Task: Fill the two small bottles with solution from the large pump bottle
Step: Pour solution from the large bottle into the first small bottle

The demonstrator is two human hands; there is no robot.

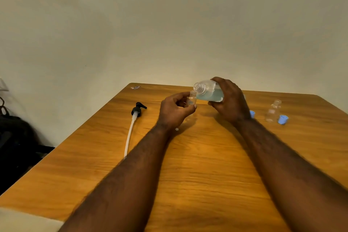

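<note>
Above table (197, 165): left hand (174, 110) grips small bottle (191, 99), right hand (230, 100) grips tilted large bottle (209, 91), base hidden.

I see two bare forearms, no sleeves in view. Left hand (176, 111) and right hand (230, 100): no gloves, rings or watch (hair is visible along both forearms).

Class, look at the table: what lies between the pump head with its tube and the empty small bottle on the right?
In the head view, both hands: left hand, right hand.
</note>
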